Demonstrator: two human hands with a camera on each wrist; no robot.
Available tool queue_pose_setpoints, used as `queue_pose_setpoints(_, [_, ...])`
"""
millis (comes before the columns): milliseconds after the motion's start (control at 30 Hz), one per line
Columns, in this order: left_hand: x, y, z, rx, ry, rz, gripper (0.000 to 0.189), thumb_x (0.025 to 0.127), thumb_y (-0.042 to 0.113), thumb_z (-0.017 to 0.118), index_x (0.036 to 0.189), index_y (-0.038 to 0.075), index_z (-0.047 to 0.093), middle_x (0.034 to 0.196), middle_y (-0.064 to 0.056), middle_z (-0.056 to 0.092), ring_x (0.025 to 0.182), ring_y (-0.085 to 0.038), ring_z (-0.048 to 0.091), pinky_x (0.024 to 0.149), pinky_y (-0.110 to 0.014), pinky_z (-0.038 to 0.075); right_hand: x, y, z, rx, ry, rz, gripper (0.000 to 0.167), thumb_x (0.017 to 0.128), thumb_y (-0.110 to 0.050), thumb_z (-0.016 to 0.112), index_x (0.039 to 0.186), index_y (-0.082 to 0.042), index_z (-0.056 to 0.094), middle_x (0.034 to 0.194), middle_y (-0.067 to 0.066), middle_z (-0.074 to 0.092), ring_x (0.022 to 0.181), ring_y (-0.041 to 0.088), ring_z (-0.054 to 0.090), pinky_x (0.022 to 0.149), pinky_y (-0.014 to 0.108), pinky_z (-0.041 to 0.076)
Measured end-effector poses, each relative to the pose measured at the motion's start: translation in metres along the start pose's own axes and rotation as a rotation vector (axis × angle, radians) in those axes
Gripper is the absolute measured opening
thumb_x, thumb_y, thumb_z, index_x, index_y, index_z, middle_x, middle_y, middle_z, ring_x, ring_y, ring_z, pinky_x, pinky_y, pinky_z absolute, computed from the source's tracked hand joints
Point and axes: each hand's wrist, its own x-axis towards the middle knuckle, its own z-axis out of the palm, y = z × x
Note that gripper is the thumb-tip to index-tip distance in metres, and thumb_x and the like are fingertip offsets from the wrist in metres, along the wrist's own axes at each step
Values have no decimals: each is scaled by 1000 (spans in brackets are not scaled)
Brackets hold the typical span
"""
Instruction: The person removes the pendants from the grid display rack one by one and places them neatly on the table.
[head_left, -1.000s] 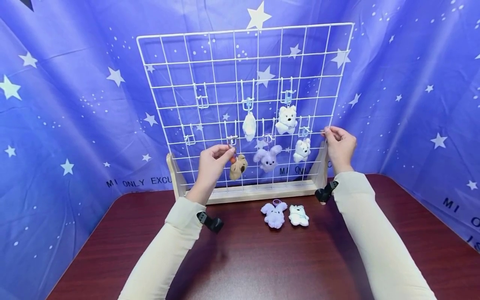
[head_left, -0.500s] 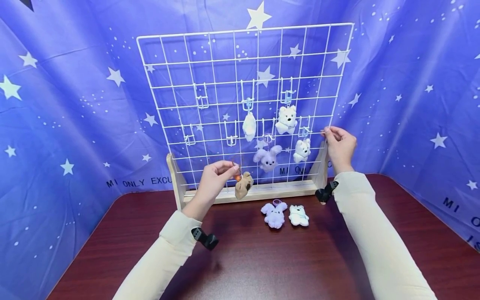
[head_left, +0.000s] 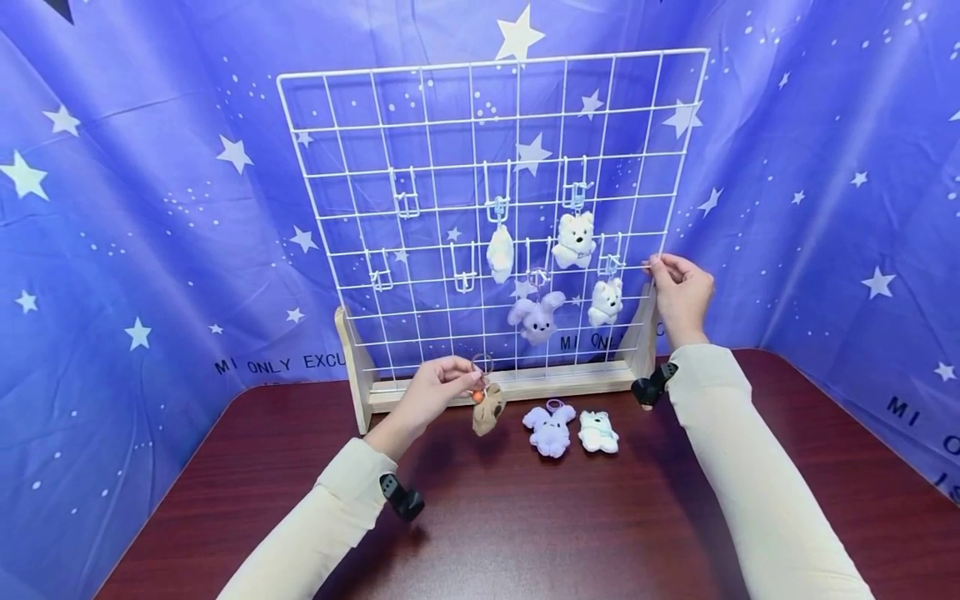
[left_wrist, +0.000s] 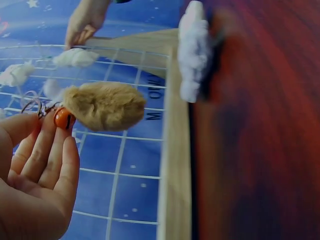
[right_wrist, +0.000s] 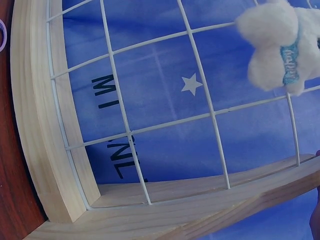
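Observation:
My left hand (head_left: 431,396) pinches the ring of a brown plush keychain (head_left: 489,410) between thumb and fingers, low in front of the rack's wooden base (head_left: 540,387). An orange bell (left_wrist: 64,118) sits at the ring end of the plush in the left wrist view. With thumb and fingers, my right hand (head_left: 684,292) grips the right edge of the white wire grid rack (head_left: 330,127). On the table in front lie a purple bunny plush (head_left: 549,431) with a ring and a white plush (head_left: 598,432).
From hooks on the grid hang a white bear plush (head_left: 575,240), a smaller white plush (head_left: 606,302), a white plush seen edge-on (head_left: 500,254) and a purple bunny (head_left: 536,318). Bare hooks (head_left: 465,282) are at the left. A starry blue curtain (head_left: 180,275) stands behind.
My left hand has come down from a lower hook toward the table with the brown plush keychain, leaving that hook bare. The right hand stays on the rack's edge.

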Motion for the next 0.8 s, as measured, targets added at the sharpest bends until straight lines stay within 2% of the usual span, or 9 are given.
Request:
queue_pose_setpoints(200, [-7, -15, 7, 1, -133, -28, 18, 92, 0, 56, 99, -17, 54, 93, -23, 69, 76, -8, 66, 76, -34, 55, 10, 23, 0, -37, 30, -5, 26, 87, -13, 68, 103, 8, 68, 67, -26, 64, 64, -9, 62, 66, 8, 46])
queue_pose_setpoints(433, [-9, -25, 11, 33, -244, -81, 13, 93, 1, 54, 96, -12, 55, 96, -25, 68, 81, -9, 66, 81, -39, 53, 5, 10, 0, -9, 9, -3, 26, 88, -7, 65, 105, 12, 65, 65, -25, 62, 64, -8, 62, 65, 7, 45])
queue_pose_setpoints(567, [-7, -32, 12, 52, -253, -94, 14, 93, 0, 54, 97, -13, 55, 95, -24, 68, 80, -8, 65, 81, -41, 53, -2, -3, 0, 7, 2, -8, 26, 87, -3, 64, 104, 17, 63, 65, -22, 63, 62, -7, 61, 63, 7, 45])
queue_pose_setpoints(700, [-4, -39, 11, 86, -223, -99, 16, 92, 0, 54, 97, -15, 55, 92, -22, 69, 78, -6, 63, 80, -41, 53, -4, -6, 0, 20, -7, -9, 28, 87, -3, 64, 104, 18, 62, 67, -19, 66, 62, -7, 62, 63, 7, 44])
queue_pose_setpoints(800, [0, -45, 9, 123, -199, -100, 16, 92, 0, 55, 97, -15, 56, 91, -21, 69, 76, -5, 62, 77, -35, 54, -2, -4, 0, 23, -10, -14, 28, 87, -3, 65, 104, 18, 61, 68, -17, 67, 63, -6, 62, 63, 8, 44])
